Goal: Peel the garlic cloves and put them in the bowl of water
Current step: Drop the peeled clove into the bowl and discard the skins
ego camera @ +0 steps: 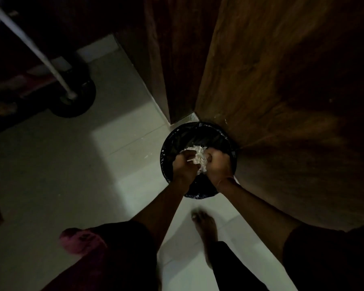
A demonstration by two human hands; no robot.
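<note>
Peel clump point(199, 158) hangs between left hand point(184, 165), right hand point(218, 164).

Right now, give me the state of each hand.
The left hand grips the clump of garlic skins over the bin.
The right hand grips the same clump.

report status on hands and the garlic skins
Left hand and right hand both grip a clump of white garlic skins, over the black-lined bin. No bowl or cloves in view. Bin sits against a wooden cabinet; nothing blocks the drop.
</note>
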